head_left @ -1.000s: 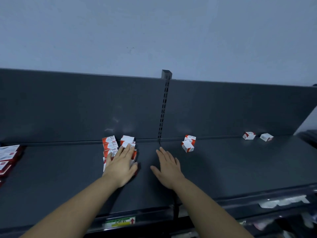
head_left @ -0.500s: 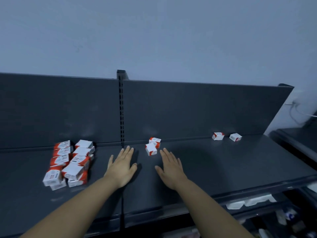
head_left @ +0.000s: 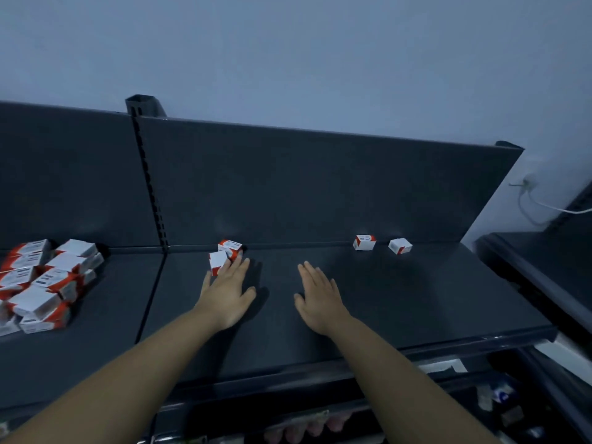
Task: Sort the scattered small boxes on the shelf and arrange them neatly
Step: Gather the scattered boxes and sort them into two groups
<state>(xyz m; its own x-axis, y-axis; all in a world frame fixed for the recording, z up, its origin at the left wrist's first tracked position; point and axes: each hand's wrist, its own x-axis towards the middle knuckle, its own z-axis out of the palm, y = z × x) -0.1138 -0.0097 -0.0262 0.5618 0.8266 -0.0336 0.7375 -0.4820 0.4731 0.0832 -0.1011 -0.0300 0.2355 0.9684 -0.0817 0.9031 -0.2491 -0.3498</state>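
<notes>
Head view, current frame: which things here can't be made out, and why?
All in the head view:
- Pile: cut off by the left edge, so its boxes cannot be counted.
- Print on the boxes: too small and blurred to read.
- Left hand: its fingertips overlap the near box; contact cannot be told.
- Items below: dark, blurred, and partly hidden by the shelf.

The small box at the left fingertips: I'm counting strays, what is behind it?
A second red-and-white box, close to the back panel. Its lower part is hidden by the front box and fingers of the left hand.
</notes>
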